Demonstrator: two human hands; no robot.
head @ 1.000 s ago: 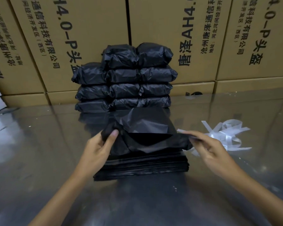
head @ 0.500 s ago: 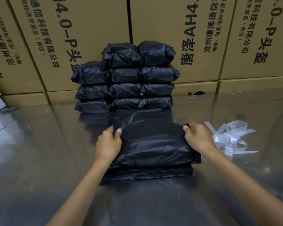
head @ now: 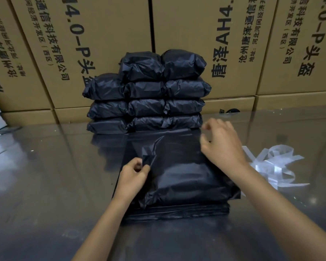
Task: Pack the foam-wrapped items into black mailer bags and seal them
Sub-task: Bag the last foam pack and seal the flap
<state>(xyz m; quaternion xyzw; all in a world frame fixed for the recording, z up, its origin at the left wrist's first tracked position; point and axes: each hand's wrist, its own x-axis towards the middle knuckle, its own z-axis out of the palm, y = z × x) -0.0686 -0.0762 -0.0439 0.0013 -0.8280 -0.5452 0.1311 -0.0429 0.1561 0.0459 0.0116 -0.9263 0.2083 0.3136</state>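
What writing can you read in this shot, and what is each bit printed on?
"4.0-P头盔" with "通信科技有限公司" and "(西区)": left cardboard box.
"唐泽AH4." with "沧州唐泽通信" and "地址:河北…", the rest cut off or blurred: middle cardboard box.
"-P头盔" with "有限公司" and "(西区)": right cardboard box.
Far-left box: print too blurred to read.
Black mailer bags: no print visible.

mailer bag (head: 184, 176): crinkled glossy black plastic | table (head: 45, 185): smooth, reflective | boxes (head: 105, 34): matt brown cardboard | strips (head: 271, 162): translucent white film
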